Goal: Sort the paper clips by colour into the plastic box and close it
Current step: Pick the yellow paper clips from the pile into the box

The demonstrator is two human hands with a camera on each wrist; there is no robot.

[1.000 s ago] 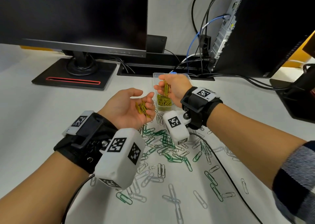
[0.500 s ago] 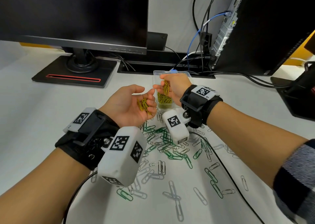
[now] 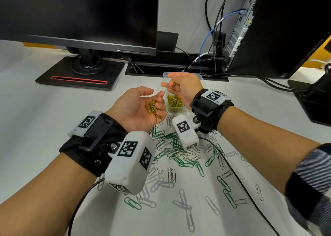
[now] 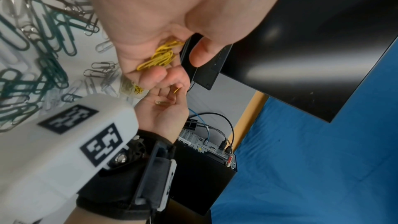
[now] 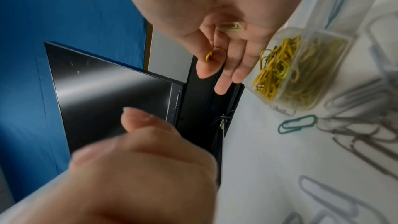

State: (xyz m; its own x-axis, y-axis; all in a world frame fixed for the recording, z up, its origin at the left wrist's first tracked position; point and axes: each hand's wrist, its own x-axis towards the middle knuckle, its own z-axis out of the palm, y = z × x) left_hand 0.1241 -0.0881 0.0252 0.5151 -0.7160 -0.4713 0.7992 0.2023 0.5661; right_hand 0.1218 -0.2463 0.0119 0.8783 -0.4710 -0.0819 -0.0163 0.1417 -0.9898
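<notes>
While the left hand (image 3: 138, 108) lies palm up, fingers curled round a bunch of yellow paper clips (image 3: 152, 108), the right hand (image 3: 182, 86) hovers over the plastic box (image 3: 174, 108), its fingers pinching one yellow clip (image 5: 208, 56); the two hands sit close together but apart; the open box stands on the desk (image 3: 44, 121) with more yellow clips (image 3: 174, 101) in its near compartment; green clips (image 3: 176, 147) and silver clips (image 3: 161, 180) lie scattered nearer the person; a dark monitor (image 3: 78, 15) stands behind.
</notes>
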